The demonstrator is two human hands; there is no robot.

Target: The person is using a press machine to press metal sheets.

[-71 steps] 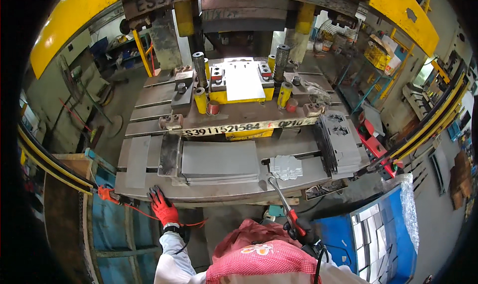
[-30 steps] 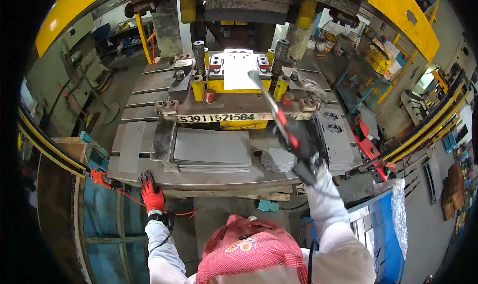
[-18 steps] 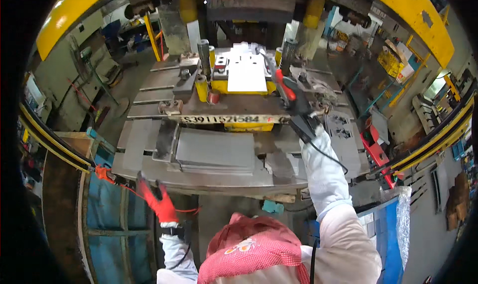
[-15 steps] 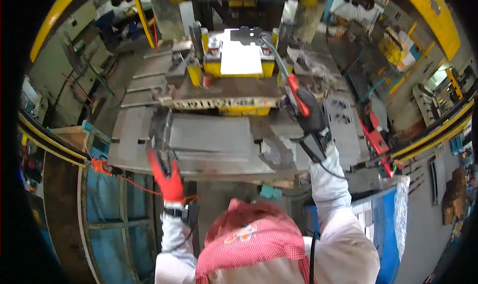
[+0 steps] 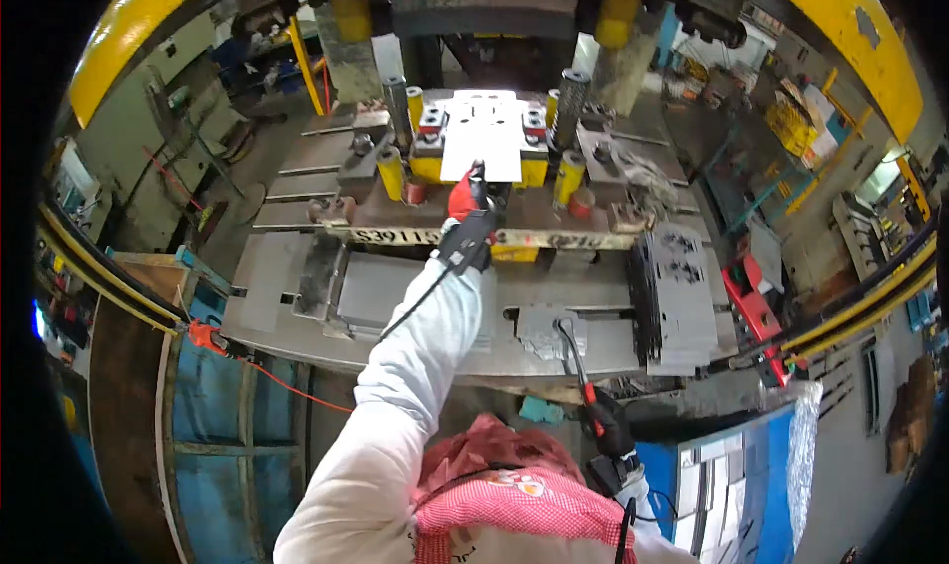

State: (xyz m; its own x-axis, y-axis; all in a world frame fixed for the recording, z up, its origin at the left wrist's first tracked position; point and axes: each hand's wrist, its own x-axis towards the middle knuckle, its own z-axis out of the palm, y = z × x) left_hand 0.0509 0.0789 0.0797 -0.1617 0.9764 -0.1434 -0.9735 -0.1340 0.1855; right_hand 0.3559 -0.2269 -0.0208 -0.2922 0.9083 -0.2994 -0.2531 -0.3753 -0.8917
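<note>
My left hand (image 5: 476, 200), in a red and black glove, reaches forward to the middle of the press. Its fingers are closed at the near edge of a bright metal sheet (image 5: 481, 139), which lies on the die between the guide posts and has small slots at its far end. Close to my body, my right hand (image 5: 613, 428), in a dark glove, grips a pick-up tool (image 5: 572, 351) with a red handle and grey shaft. The tool's round head hangs over a ragged-looking plate on the press bed.
A stack of punched sheets (image 5: 687, 287) stands on the bed's right side. Flat blank sheets (image 5: 374, 292) lie at left, partly behind my left arm. Upright guide posts (image 5: 568, 109) flank the die, and the upper press block (image 5: 484, 0) hangs above. Blue racks stand at lower left.
My left hand has swung from the bed's left side to the metal sheet. My right hand has drawn the tool back toward me. The dark piece at the tool's head has left the die.
</note>
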